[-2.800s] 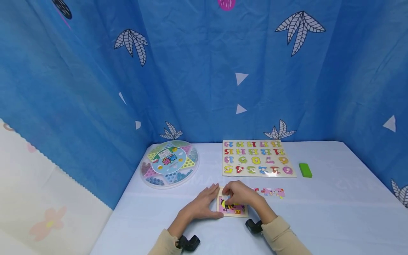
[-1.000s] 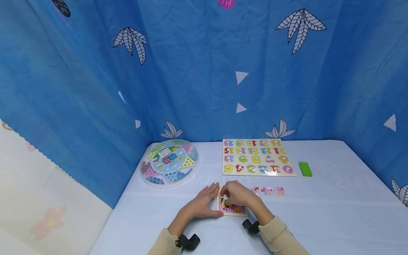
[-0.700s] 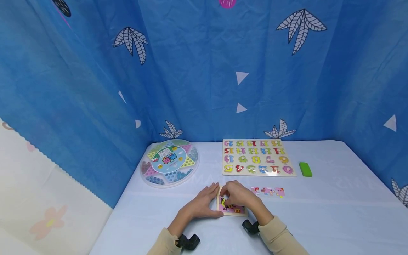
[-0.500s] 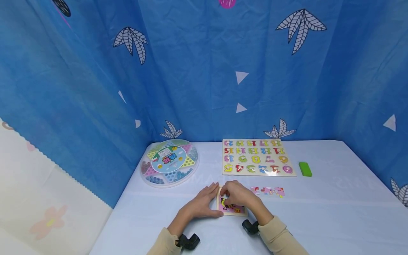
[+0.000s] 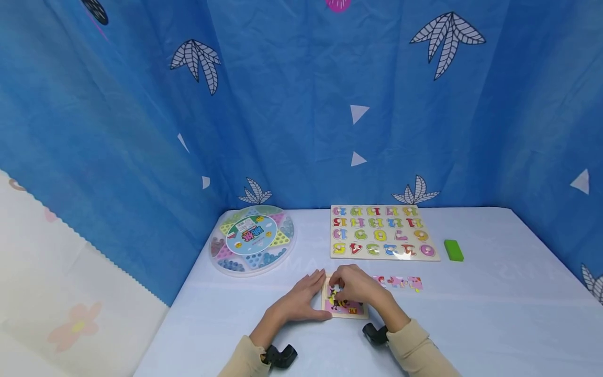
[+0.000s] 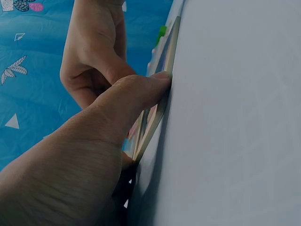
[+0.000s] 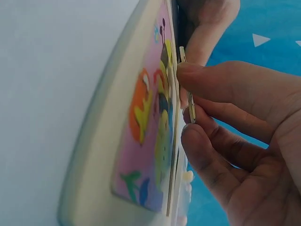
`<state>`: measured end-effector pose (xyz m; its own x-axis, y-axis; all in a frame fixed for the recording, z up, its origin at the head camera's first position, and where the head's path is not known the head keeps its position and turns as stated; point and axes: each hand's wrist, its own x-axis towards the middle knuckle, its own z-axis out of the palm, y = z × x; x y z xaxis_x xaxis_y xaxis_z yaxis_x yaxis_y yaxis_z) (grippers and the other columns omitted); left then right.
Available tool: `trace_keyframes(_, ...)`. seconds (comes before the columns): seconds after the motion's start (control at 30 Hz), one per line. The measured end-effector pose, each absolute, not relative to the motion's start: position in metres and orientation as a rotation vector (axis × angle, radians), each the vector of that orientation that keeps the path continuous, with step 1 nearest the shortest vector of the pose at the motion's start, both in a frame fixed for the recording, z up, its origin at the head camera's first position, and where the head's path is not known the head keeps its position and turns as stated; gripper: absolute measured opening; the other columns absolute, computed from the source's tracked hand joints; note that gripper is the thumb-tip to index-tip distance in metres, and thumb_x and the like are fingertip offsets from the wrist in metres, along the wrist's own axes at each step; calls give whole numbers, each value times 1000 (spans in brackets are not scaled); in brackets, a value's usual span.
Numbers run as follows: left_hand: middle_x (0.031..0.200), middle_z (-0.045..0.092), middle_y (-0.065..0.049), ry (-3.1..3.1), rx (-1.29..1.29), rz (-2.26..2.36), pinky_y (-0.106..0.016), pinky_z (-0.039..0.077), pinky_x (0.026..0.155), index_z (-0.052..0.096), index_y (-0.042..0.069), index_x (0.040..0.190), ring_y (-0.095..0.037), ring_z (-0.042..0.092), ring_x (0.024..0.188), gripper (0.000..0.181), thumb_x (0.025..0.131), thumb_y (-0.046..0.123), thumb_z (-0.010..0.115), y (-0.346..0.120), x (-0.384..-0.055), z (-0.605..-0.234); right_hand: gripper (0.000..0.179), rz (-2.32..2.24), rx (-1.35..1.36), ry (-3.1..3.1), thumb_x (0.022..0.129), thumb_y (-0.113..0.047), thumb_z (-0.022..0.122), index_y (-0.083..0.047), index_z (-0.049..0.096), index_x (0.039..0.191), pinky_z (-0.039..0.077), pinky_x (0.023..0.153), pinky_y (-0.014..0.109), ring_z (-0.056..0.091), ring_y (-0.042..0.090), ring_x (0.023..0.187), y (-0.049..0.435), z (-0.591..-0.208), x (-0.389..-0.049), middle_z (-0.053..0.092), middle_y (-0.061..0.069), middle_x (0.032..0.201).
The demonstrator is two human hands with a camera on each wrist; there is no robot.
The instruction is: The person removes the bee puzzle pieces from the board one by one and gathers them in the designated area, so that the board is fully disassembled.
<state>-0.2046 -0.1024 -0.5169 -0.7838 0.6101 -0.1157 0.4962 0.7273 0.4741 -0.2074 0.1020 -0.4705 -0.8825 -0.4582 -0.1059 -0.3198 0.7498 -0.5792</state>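
A small wooden jigsaw tray (image 5: 349, 316) with a bee picture (image 5: 343, 303) on pink lies flat on the table in the head view. My left hand (image 5: 301, 299) rests along its left side, fingers stretched to the far corner and thumb (image 6: 149, 88) on the near edge. Over the tray's upper part, my right hand (image 5: 356, 285) pinches a thin jigsaw piece (image 7: 191, 106) between thumb and fingertips. The right wrist view shows that piece edge-on, just above the tray, its printed face hidden. Part of the picture is covered by the right hand.
Loose pink jigsaw pieces (image 5: 406, 283) lie in a row right of the tray. Behind them are a number board (image 5: 383, 256) and a green block (image 5: 454, 250). A round marble game box (image 5: 252, 235) sits back left. Blue cloth (image 5: 301, 131) hangs behind the table.
The right wrist has shifted slightly to the right, with the piece still pinched over the tray. The left hand keeps its place at the tray's side. The head view has moved a little.
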Motion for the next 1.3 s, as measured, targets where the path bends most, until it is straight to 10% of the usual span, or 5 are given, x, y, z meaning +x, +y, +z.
trace_keyframes(1.3, 164, 18, -3, 2675, 880, 613, -40, 17, 125, 21, 10, 156, -20, 15, 153, 102, 80, 61, 68, -101, -205, -517, 27, -806, -361, 2823, 68, -9, 87, -15, 75, 91, 46, 65, 23, 49, 13, 75, 181, -468, -188, 60, -5, 80)
